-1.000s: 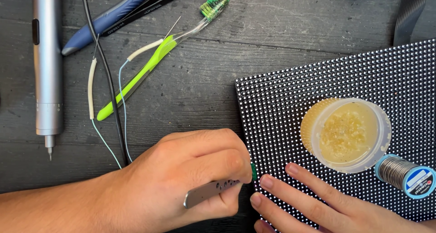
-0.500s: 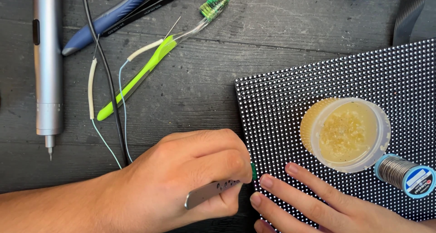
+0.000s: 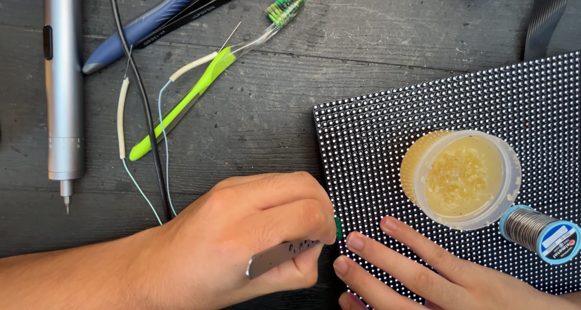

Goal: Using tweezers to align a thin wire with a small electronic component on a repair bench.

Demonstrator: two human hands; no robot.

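Grip: left hand (image 3: 242,237) was clamped on gray metal tweezers (image 3: 281,255), tips hidden behind fingers at the dotted panel (image 3: 484,104)'s left edge.
Right hand: right hand (image 3: 417,267) lay flat, fingers spread, on the panel's lower edge, holding nothing.
Progress: work looked mid-way; I couldn't tell what was finished.
Panel load: flux tub (image 3: 463,180) at 3 o'clock, solder spool (image 3: 541,234) just beside it.
Room: bare tabletop (image 3: 260,122) at 12 o'clock; toothbrush (image 3: 206,86), wires and gray screwdriver (image 3: 63,92) toward 10 o'clock.
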